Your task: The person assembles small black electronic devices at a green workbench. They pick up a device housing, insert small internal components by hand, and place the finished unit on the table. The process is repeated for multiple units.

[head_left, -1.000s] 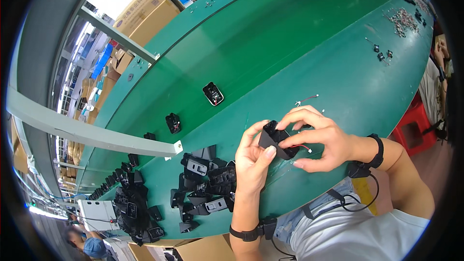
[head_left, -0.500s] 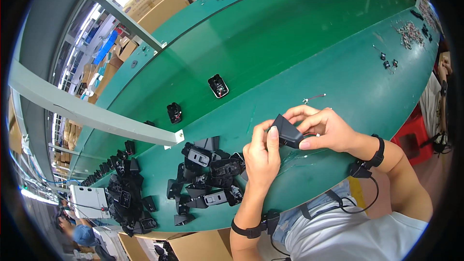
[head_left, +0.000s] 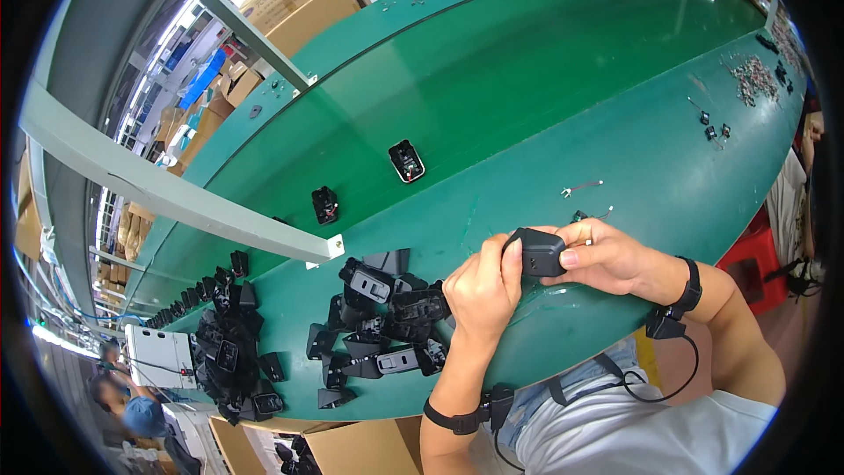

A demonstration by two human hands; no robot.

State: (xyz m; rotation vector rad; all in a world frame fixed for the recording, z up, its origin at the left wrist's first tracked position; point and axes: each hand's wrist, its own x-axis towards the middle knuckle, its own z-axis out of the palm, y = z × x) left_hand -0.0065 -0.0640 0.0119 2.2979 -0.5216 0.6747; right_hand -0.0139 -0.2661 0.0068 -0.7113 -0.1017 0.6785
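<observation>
Between my hands is a black plastic housing (head_left: 538,251), held above the green table, with a flat face bearing small holes turned partly toward me. My left hand (head_left: 483,292) is closed on its left side, thumb along the edge. The thumb and fingers of my right hand (head_left: 607,255) pinch its right side. Just beyond my right fingers lies a small black part with a thin wire (head_left: 580,215). A short red-and-white wire with a connector (head_left: 582,187) rests farther off. Left of my left hand spreads a pile of black housings (head_left: 378,317).
Another heap of black parts (head_left: 229,352) lies by a white box (head_left: 160,356). Two opened housings (head_left: 406,161) sit on the green belt. A grey metal post (head_left: 185,198) crosses the left side. Small parts (head_left: 754,79) lie far right; a cardboard box (head_left: 365,453) stands below the table edge.
The housing has been turned in my hands, so its flat holed face now shows. A small black part with a wire now shows on the table beyond my right hand.
</observation>
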